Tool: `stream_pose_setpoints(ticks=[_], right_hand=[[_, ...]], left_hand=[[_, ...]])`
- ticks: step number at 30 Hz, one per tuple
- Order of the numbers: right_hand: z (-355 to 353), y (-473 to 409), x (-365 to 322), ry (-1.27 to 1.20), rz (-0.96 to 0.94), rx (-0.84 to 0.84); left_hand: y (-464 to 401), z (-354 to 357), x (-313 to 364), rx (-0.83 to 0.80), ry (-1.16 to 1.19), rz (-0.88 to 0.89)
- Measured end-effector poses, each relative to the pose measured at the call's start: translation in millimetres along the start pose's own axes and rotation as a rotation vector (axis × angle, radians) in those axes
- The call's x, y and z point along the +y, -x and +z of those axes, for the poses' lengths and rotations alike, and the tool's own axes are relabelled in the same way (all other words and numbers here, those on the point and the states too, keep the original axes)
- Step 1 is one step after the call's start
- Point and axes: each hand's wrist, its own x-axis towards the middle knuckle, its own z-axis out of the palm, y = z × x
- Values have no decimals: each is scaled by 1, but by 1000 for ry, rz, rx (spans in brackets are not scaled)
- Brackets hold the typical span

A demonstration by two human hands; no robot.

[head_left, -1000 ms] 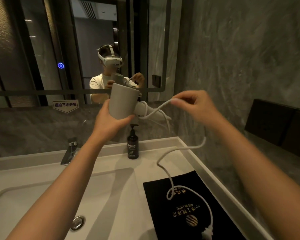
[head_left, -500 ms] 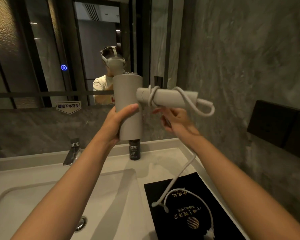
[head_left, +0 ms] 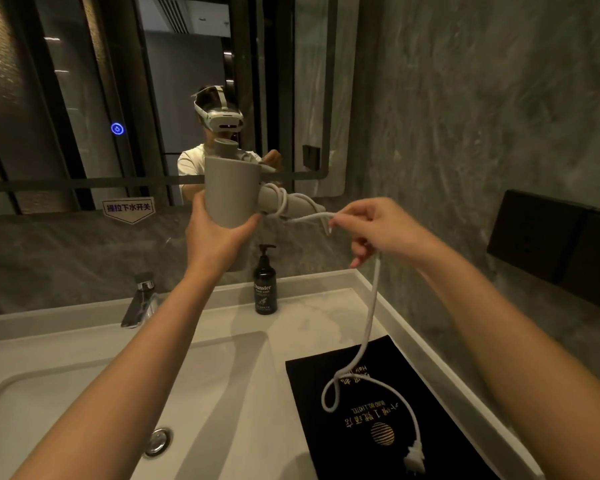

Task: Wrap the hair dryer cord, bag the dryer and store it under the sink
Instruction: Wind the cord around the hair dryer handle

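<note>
Left hand [head_left: 219, 237] gripping rigid hair dryer [head_left: 231, 192] barrel, right hand [head_left: 378, 230] fingers seemingly pinching limp, floppy cord [head_left: 369, 327] near handle.

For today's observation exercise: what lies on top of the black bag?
The loose end of the white cord with its plug lies on the black bag. Whatever lies beneath the bag is hidden.

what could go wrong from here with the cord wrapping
1. The plug lies on the black bag with a loop of slack cord above it; as the right hand pulls, the plug may drag the bag or swing into the sink.
2. That loop could tighten into a kink.
3. The soap bottle stands right below the hair dryer held by the left hand; swinging cord might tip it.
</note>
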Motion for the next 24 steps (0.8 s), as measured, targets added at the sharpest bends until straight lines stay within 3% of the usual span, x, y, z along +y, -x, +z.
stream_pose_setpoints(ticks=[4,9,12,15,17,20,22,24], right_hand=[[-28,-6,-2,-60,52,-61],[-39,-11,-11,241,-89,27],[-31,-15,-19,163,-220,35],[-17,-22,-16,-22,-257,88],[-6,-26,-5,-172,-232,121],[20,-30,15,-357,-44,250],[34,-32,26,-332,-25,277],[43,-30,37,-209,-66,182]], left_hand=[[-6,-10,0,-105,18,-9],[-12,-31,1,-374,16,27],[-8,-34,5,-548,98,-38],[-3,-29,3,-613,298,-131],[1,-21,2,-624,460,-196],[7,-4,5,-571,690,-321],[5,6,9,-483,745,-376],[1,12,10,-364,758,-395]])
